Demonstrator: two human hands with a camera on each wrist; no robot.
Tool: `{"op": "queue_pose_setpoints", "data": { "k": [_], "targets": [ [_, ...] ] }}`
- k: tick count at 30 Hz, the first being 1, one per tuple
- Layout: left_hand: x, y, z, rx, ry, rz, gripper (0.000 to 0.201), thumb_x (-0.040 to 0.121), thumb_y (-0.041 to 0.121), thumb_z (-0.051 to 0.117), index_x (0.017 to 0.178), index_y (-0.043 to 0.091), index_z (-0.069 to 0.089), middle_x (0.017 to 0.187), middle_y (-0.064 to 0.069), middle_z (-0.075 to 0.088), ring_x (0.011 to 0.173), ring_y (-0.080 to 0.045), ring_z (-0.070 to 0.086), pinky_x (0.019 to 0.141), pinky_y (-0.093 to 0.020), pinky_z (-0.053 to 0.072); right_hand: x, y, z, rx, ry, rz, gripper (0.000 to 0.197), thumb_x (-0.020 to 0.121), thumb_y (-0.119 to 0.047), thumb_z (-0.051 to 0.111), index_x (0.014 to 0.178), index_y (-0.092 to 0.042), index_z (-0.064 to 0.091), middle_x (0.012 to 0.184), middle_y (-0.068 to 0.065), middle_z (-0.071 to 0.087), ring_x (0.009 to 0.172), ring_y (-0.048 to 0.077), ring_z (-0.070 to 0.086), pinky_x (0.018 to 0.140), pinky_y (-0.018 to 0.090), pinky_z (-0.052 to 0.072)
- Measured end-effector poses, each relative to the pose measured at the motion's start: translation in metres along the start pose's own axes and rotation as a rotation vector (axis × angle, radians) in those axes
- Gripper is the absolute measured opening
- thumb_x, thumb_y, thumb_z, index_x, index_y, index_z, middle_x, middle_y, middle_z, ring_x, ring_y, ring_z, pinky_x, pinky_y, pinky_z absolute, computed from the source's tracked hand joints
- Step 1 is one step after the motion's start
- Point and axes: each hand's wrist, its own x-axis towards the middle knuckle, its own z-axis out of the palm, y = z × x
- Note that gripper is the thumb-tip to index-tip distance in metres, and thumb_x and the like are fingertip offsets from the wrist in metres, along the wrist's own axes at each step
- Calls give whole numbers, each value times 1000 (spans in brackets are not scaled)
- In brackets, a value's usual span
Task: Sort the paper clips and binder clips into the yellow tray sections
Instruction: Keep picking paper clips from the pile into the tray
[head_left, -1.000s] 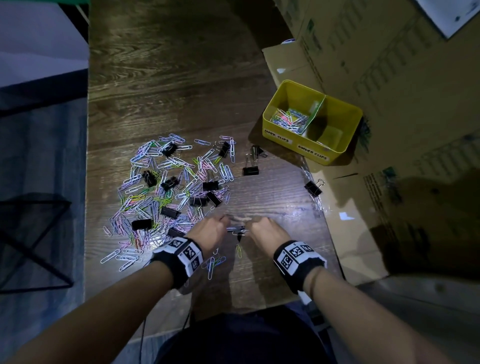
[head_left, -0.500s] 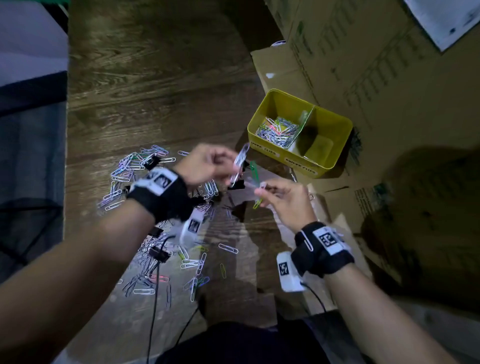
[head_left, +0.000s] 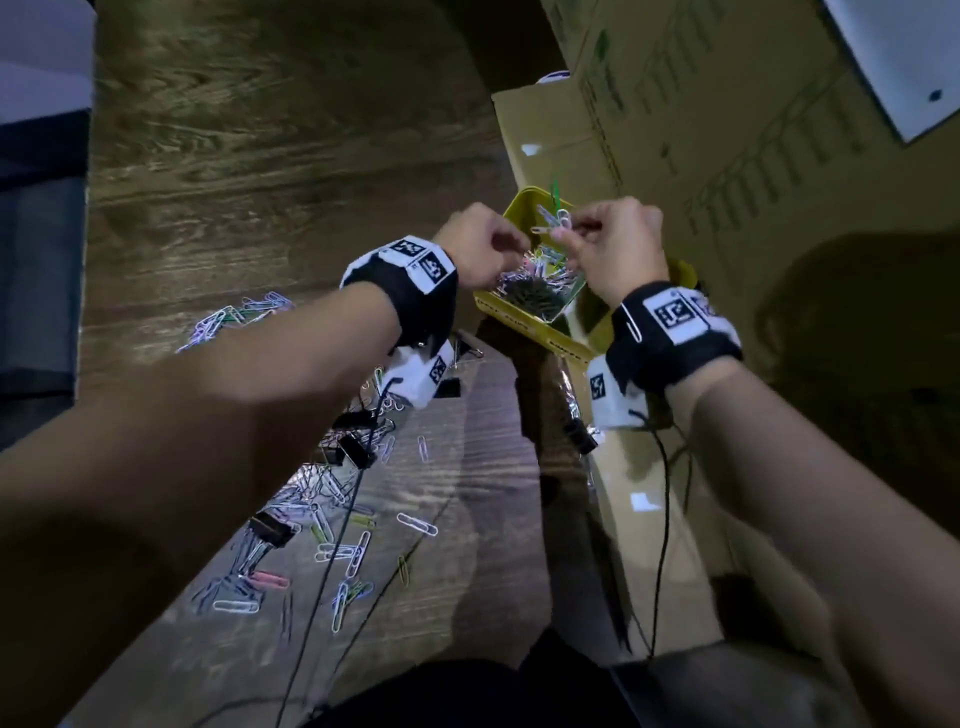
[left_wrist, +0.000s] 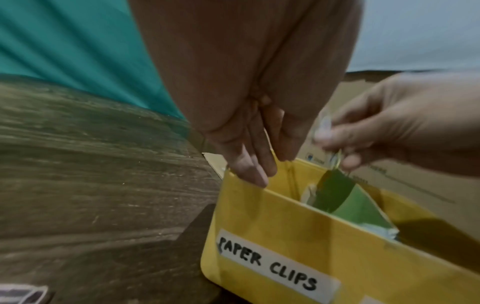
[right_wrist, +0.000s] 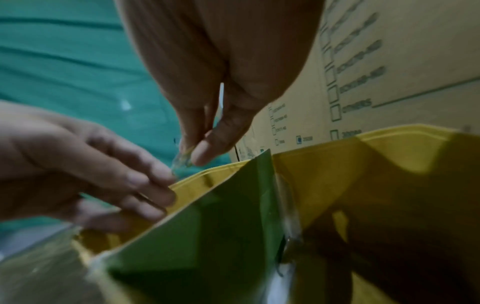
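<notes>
Dark wooden table (head_left: 291, 156) carries loose clips (head_left: 332, 530); the yellow tray (left_wrist: 298, 222) stands beside cardboard. Both hands hang over its "PAPER CLIPS" section so the load falls inside. The right hand (head_left: 613, 249) pinches paper clips (head_left: 555, 217); the left hand (head_left: 480, 244) has relaxed, empty fingers (left_wrist: 249, 164).

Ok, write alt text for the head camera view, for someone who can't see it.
Two hands meet above a yellow tray: the right hand pinches a few paper clips over the section already holding clips, while the left hand hovers beside it with fingers curled. More paper clips and black binder clips lie scattered on the wooden table below the forearms.
</notes>
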Motion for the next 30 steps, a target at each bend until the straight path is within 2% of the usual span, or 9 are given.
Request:
{"op": "queue_pose_setpoints", "data": {
  "k": [3,5,8,13,15,17,21,25,30],
  "targets": [
    [-27,-13,-7,-303,85,-10,9,85,12,63,90,18,69,83,-7,71,72,-19,65,74,-35,57,11,-8,8,-291,-193,14,25,84,-27,70,98,-6,69,96,9,56,83,23,58,87,31,51],
    [-52,-26,-12,-370,74,-21,7,86,10,63,86,15,67,78,-11,69,68,-25,63,70,-39,56,12,-15,15,-445,-309,4,26,85,-23,70,104,-5,67,105,13,60,89,30,60,86,33,50],
    [-92,-51,-14,-225,-54,-38,7,87,12,63,92,10,67,82,-15,71,69,-25,65,68,-33,55,9,-20,25,-579,-370,-23,35,85,-16,69,119,-10,62,116,19,61,100,35,61,90,41,52],
    [-170,-115,-10,54,-229,-74,7,85,17,64,90,18,69,74,6,67,58,8,55,60,-13,43,-23,-34,38,-581,-252,-168,34,87,-17,63,121,-19,61,121,13,59,108,33,58,90,43,47],
    [-202,-142,-6,127,-266,-81,7,83,16,65,89,18,69,67,9,63,55,7,54,59,-15,40,-51,-41,49,-443,-174,-281,27,87,-18,59,114,-20,65,112,11,63,102,31,60,87,42,49],
    [-235,-169,-2,274,-241,-73,11,81,21,66,90,18,69,76,3,65,68,-8,61,65,-20,43,-88,-46,67,-310,-182,-343,26,86,-18,58,110,-21,67,102,10,65,91,26,62,81,38,52],
    [-291,-214,15,417,-105,-88,27,78,35,67,101,22,60,97,-2,61,88,-26,62,73,-33,50,-172,-55,120,-217,-460,-395,20,89,-14,60,105,-18,70,97,4,68,78,11,57,77,24,48],
    [-299,-234,26,387,-55,-73,31,83,26,63,112,17,57,109,-7,57,94,-29,60,77,-36,48,-241,-65,174,-179,-891,-373,20,91,-19,59,108,-20,69,99,-1,71,79,9,61,74,19,43],
    [-307,-244,12,232,102,123,29,84,17,63,112,11,59,104,-7,58,89,-23,59,79,-34,51,-277,-70,219,-213,-975,-271,35,93,-23,57,127,-19,58,122,3,62,88,8,59,78,16,38]
  ]
}}
